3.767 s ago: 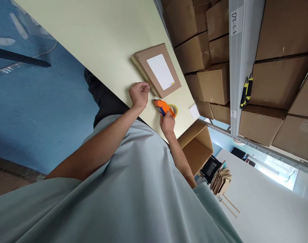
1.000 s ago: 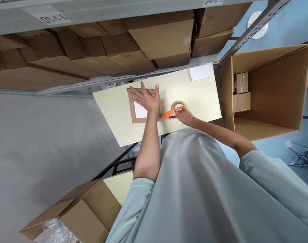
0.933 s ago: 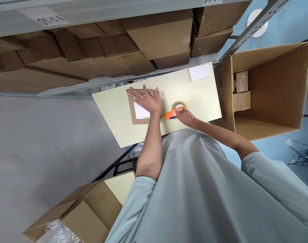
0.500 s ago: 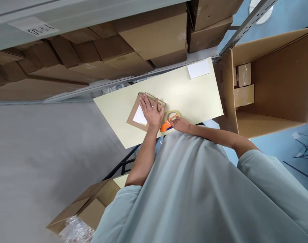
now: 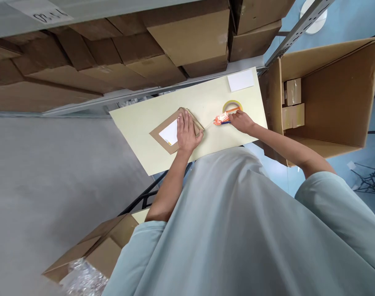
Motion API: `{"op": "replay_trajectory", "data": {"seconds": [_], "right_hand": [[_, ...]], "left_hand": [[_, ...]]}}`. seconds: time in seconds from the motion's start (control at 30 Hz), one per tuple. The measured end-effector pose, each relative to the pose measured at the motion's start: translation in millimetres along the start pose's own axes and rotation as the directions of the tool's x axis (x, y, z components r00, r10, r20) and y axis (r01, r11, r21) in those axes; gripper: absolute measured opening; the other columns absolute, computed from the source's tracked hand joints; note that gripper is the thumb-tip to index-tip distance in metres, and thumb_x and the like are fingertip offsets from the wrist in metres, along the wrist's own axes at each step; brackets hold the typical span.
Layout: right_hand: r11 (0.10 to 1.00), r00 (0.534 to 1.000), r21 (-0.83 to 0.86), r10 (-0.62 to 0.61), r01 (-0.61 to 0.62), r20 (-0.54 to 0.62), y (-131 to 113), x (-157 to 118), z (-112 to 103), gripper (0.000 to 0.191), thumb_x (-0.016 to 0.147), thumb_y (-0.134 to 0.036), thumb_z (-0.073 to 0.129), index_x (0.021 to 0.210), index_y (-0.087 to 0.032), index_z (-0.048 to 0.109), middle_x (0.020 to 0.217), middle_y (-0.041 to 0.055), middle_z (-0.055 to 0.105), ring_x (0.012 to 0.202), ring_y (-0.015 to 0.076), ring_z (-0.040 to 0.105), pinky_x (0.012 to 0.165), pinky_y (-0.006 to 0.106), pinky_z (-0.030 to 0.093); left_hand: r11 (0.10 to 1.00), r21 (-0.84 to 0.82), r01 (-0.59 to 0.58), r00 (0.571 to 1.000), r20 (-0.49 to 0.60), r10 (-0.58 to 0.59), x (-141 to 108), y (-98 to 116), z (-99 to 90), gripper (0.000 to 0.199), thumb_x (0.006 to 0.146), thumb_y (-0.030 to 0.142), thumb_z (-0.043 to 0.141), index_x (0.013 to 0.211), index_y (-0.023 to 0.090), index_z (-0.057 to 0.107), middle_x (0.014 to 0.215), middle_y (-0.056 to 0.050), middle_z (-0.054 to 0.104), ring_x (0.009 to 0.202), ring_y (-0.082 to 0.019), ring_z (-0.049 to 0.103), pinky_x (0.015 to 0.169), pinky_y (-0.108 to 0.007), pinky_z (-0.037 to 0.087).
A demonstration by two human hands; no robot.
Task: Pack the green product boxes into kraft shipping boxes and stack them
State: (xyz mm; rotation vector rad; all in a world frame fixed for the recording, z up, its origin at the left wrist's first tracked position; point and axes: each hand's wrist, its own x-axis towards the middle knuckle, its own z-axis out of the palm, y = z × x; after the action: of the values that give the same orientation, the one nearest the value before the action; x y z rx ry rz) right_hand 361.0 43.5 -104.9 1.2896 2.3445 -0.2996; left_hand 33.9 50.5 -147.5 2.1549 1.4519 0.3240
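Note:
My left hand point(image 5: 187, 133) lies with fingers stretched out over the right part of a small cardboard box point(image 5: 163, 130), pressing on its top. A white label point(image 5: 169, 133) shows on the box, partly under the hand. In my right hand point(image 5: 241, 121) is an orange tape dispenser point(image 5: 222, 118) with a yellow-edged roll of tape point(image 5: 232, 103). A thin strip of tape point(image 5: 209, 124) stretches between the dispenser and the box's right edge. Both hands are over the pale yellow tabletop point(image 5: 134, 131).
A white sheet point(image 5: 240, 80) lies at the tabletop's far right corner. Behind stands a shelf full of cardboard boxes point(image 5: 190, 39). To the right, a large open carton point(image 5: 338, 98) holds several small boxes point(image 5: 293, 115). An open carton point(image 5: 105, 257) with clear plastic wrap point(image 5: 85, 279) is at lower left.
My right hand has moved right and away from me with the tape dispenser, and a strip of tape now runs from the box. My left hand stays on the box, its fingers turned straighter.

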Motion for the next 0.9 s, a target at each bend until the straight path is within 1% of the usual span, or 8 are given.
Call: {"op": "replay_trajectory", "data": {"seconds": [0.2, 0.33, 0.4, 0.47, 0.5, 0.63, 0.77, 0.9], "right_hand": [[0.987, 0.984, -0.050, -0.156, 0.152, -0.088, -53, 43, -1, 0.041, 0.105, -0.001, 0.034, 0.136, 0.003, 0.060, 0.116, 0.0250, 0.082, 0.106, 0.0326, 0.076, 0.105, 0.046, 0.046], [0.968, 0.963, -0.048, -0.249, 0.245, -0.103, -87, 36, 8, 0.043, 0.105, 0.000, 0.033, 0.138, 0.003, 0.060, 0.111, 0.0230, 0.082, 0.101, 0.0306, 0.077, 0.104, 0.046, 0.049], [0.962, 0.957, -0.037, -0.273, 0.270, -0.102, -102, 31, 9, 0.047, 0.103, 0.001, 0.034, 0.143, 0.004, 0.058, 0.111, 0.0227, 0.082, 0.101, 0.0304, 0.077, 0.106, 0.048, 0.050], [0.964, 0.961, -0.006, -0.264, 0.264, -0.082, -112, 27, 8, 0.052, 0.102, 0.003, 0.034, 0.149, 0.004, 0.055, 0.114, 0.0230, 0.082, 0.104, 0.0306, 0.078, 0.108, 0.049, 0.050], [0.967, 0.966, 0.019, -0.251, 0.252, -0.067, -116, 26, 7, 0.054, 0.102, 0.003, 0.034, 0.152, 0.005, 0.054, 0.116, 0.0235, 0.081, 0.106, 0.0309, 0.078, 0.110, 0.049, 0.050], [0.972, 0.981, 0.127, -0.196, 0.195, -0.007, -120, 23, 5, 0.060, 0.101, 0.002, 0.035, 0.159, 0.007, 0.050, 0.125, 0.0271, 0.079, 0.115, 0.0338, 0.077, 0.117, 0.052, 0.048], [0.972, 0.981, 0.143, -0.192, 0.188, 0.017, -118, 20, 5, 0.057, 0.103, 0.002, 0.032, 0.155, 0.006, 0.054, 0.123, 0.0269, 0.079, 0.115, 0.0343, 0.076, 0.116, 0.052, 0.048], [0.962, 0.971, 0.137, -0.240, 0.236, 0.010, -128, 15, 6, 0.052, 0.106, 0.000, 0.029, 0.148, 0.007, 0.059, 0.123, 0.0269, 0.079, 0.112, 0.0326, 0.076, 0.117, 0.051, 0.046]], "left_hand": [[0.991, 0.014, -0.134, 0.971, 0.202, 0.129, -54, -9, -25.1, 0.085, 0.103, 0.029, 0.048, 0.179, 0.002, 0.024, 0.189, -0.020, 0.022, 0.179, -0.031, 0.008, 0.146, -0.060, 0.003], [0.997, 0.021, -0.078, 0.972, 0.223, 0.071, -99, -9, -37.7, 0.083, 0.102, 0.021, 0.043, 0.180, 0.002, 0.023, 0.187, -0.019, 0.029, 0.179, -0.030, 0.008, 0.146, -0.059, 0.004], [0.999, 0.028, 0.029, 0.988, 0.151, -0.033, -110, -5, -36.9, 0.084, 0.103, 0.024, 0.045, 0.181, 0.004, 0.021, 0.188, -0.019, 0.027, 0.179, -0.031, 0.004, 0.146, -0.061, 0.002], [0.970, 0.027, 0.240, 0.971, -0.002, -0.240, -105, 1, -30.5, 0.087, 0.106, 0.031, 0.046, 0.183, 0.007, 0.015, 0.190, -0.020, 0.020, 0.179, -0.033, -0.002, 0.144, -0.065, 0.000], [0.929, 0.013, 0.369, 0.927, -0.081, -0.367, -96, 5, -25.5, 0.087, 0.108, 0.036, 0.045, 0.184, 0.009, 0.010, 0.190, -0.020, 0.015, 0.179, -0.034, -0.005, 0.142, -0.069, 0.000], [0.694, -0.118, 0.710, 0.674, -0.170, -0.718, -37, 11, 1.2, 0.092, 0.112, 0.055, 0.045, 0.185, 0.022, 0.001, 0.191, -0.021, 0.011, 0.178, -0.041, -0.003, 0.134, -0.083, 0.007], [0.694, -0.269, 0.668, 0.642, -0.264, -0.720, 1, 9, 26.3, 0.098, 0.110, 0.059, 0.051, 0.185, 0.022, 0.001, 0.191, -0.023, 0.003, 0.177, -0.046, -0.007, 0.130, -0.088, 0.007], [0.728, -0.096, 0.678, 0.611, -0.477, -0.632, -10, 12, 34.8, 0.092, 0.110, 0.053, 0.053, 0.185, 0.020, 0.013, 0.191, -0.023, 0.001, 0.177, -0.045, -0.013, 0.133, -0.084, 0.000]]}}
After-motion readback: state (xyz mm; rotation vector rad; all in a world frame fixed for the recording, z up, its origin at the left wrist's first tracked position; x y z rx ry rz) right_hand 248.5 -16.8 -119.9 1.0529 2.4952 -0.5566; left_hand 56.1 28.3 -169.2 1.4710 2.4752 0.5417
